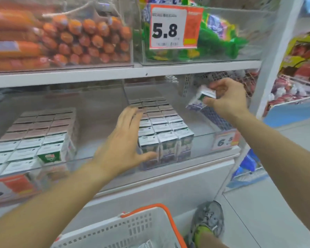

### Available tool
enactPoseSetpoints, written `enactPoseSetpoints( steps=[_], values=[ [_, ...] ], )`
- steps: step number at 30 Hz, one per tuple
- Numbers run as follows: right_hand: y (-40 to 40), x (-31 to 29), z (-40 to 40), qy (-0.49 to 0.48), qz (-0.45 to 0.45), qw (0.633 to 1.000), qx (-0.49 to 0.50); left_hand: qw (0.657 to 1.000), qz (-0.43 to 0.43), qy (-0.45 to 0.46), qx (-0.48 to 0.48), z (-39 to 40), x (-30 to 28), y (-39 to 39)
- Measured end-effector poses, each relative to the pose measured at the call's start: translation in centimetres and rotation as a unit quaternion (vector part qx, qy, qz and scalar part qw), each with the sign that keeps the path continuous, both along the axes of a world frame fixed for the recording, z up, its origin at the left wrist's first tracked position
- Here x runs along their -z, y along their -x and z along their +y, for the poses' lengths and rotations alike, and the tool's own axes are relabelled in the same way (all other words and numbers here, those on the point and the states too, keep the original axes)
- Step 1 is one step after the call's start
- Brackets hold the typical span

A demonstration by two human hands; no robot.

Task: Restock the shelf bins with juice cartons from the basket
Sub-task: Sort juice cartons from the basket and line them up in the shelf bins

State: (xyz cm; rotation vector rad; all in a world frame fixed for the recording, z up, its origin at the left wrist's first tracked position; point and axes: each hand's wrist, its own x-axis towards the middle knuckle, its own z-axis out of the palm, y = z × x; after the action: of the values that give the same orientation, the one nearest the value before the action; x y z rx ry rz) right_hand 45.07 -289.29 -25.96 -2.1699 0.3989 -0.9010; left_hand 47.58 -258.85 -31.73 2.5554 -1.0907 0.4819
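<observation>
At your feet sits the white plastic basket (132, 230) with its orange handle, a packet just visible inside, and beside it your grey and green shoe (207, 224) on the pale floor. Your left hand (125, 140) is spread wide, fingers straight, its thumb against the near left carton of the block of juice cartons (161, 129) standing in three rows in the clear right bin (204, 140). Your right hand (227, 97) is up at the far right of that bin, pinching one tilted juice carton (200, 99) above the bin floor, apart from the block. To the left, a second clear bin (89, 126) holds green-labelled cartons (36, 136) packed in rows. Orange price tags hang on the bin fronts; the right one (225, 140) reads 6.5. On the white shelf (115, 74) above, orange sausages (79, 40) fill the left bin and green packets (217, 42) the right, behind a 5.8 tag (175, 26). Far right, another rack holds red packs (293, 90).
</observation>
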Motion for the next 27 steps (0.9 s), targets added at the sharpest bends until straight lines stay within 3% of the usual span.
enactPoseSetpoints(
  steps=[7, 11, 16, 22, 27],
  values=[
    [-13.8, 2.8, -0.9, 0.066, 0.17, 0.979, -0.086, 0.999, -0.042, -0.014, -0.012, 0.0, 1.0, -0.5],
    [-17.1, 4.8, -0.9, 0.092, 0.184, 0.971, -0.123, 0.999, -0.045, -0.022, -0.018, 0.0, 1.2, -0.6],
    [-17.3, 5.4, -1.4, 0.137, 0.181, 0.967, -0.114, 0.999, -0.036, -0.005, -0.012, 0.0, 1.2, -0.4],
    [-14.4, 4.2, -1.5, 0.129, 0.252, 0.952, -0.12, 0.998, -0.061, -0.017, -0.016, -0.1, 1.4, -0.5],
    [-4.4, 1.4, 0.3, 0.167, 0.17, 0.965, -0.106, 0.998, -0.059, 0.004, -0.011, -0.2, 1.2, -0.2]
  ],
)
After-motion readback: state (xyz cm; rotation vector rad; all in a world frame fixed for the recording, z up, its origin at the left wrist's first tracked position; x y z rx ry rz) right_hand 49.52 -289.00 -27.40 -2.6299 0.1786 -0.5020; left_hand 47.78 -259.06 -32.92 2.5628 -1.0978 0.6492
